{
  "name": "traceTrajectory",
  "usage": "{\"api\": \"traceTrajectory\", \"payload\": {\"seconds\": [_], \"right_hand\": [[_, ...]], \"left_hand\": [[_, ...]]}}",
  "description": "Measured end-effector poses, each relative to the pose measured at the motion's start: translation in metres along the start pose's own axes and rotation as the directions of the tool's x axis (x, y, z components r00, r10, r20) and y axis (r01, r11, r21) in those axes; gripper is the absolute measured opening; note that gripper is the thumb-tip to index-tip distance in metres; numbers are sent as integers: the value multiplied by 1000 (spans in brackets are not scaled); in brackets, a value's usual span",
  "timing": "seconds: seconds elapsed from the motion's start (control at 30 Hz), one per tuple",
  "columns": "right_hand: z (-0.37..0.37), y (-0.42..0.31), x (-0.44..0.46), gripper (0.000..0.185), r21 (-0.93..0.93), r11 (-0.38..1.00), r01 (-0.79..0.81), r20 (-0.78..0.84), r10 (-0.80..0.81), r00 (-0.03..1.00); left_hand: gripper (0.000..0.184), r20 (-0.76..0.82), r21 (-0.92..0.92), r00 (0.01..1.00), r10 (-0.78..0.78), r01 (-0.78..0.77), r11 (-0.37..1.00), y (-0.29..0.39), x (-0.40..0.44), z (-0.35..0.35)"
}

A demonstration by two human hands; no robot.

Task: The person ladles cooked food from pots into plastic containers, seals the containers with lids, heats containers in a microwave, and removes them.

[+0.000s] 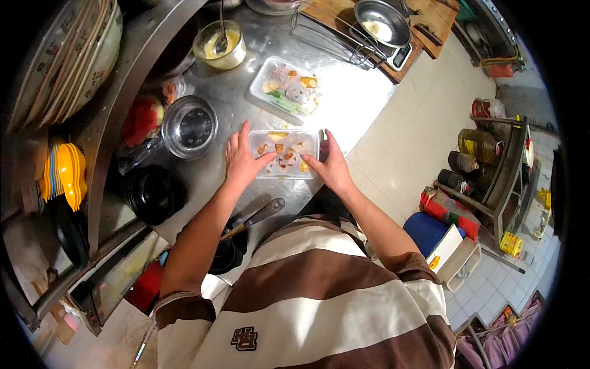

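A rectangular clear plastic food container (284, 174) sits on the metal counter in front of me, with brown and pale pieces of food in it. Whether a clear lid covers it, I cannot tell. My left hand (241, 161) is at its left side, fingers stretched out and thumb reaching over the rim. On the opposite side, my right hand (334, 167) is spread likewise, its thumb over the right end. Just beyond lies a second plastic container (263, 75) with pale food, orange pieces and something green.
A glass bowl (239, 56) with yellow contents and a spoon stands at the back left. Nearer are a clear bowl (190, 126), black bowls (153, 195) and a dark-handled utensil (264, 212). A metal pan (382, 23) rests on a scale (401, 56). Stacked plates (74, 67) fill the left shelf.
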State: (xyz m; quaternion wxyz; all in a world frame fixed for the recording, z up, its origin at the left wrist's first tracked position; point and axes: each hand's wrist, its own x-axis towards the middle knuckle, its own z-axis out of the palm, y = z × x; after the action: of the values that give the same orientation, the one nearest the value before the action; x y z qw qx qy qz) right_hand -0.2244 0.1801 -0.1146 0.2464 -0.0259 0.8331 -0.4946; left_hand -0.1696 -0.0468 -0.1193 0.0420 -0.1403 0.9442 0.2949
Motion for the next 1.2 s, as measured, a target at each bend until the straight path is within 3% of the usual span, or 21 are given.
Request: {"api": "traceTrajectory", "payload": {"seconds": [0.3,0.4,0.47,0.5,0.57,0.6,0.67,0.8,0.83,0.93,1.1,1.2], "right_hand": [[6,17,4,89,-6,1000,7,-6,-7,1000],[2,4,0,84,-1,1000,4,-20,-4,1000],[-1,2,-1,68,5,1000,-3,1,3,1000],[-3,2,-2,60,8,1000,-8,11,8,1000],[-14,-9,-3,43,-12,977,-213,183,212,960],[-17,-12,-4,35,-36,950,-311,264,309,914],[-12,1,-5,30,27,957,-288,274,270,923],[-12,-10,-14,24,349,930,-112,194,45,980],[-8,-6,-15,22,364,931,27,74,-57,996],[-24,-41,-5,23,527,845,-87,83,51,995],[-31,-61,45,24,394,918,41,-109,3,994],[-31,-62,65,26,346,937,-57,-126,106,986]], "left_hand": [[97,-32,24,999,-5,6,1000,-4,-3,4],[87,-28,35,999,-34,35,999,-5,-4,3],[76,-6,102,1000,-25,25,995,-9,-8,0],[68,100,-61,988,-121,128,990,-11,-8,-3],[52,345,-338,905,-250,368,866,-15,-8,-10],[46,371,-427,898,-237,392,815,-23,-9,-7],[35,417,-587,887,-198,429,686,-32,-9,-1],[27,409,-670,896,-175,425,609,-19,0,-19],[27,415,-660,893,-171,426,619,-18,7,-26],[22,382,-709,918,-101,362,605,15,44,-59],[19,257,-613,967,-4,166,773,34,127,-74],[23,209,-682,978,-11,154,715,20,160,-51]]}}
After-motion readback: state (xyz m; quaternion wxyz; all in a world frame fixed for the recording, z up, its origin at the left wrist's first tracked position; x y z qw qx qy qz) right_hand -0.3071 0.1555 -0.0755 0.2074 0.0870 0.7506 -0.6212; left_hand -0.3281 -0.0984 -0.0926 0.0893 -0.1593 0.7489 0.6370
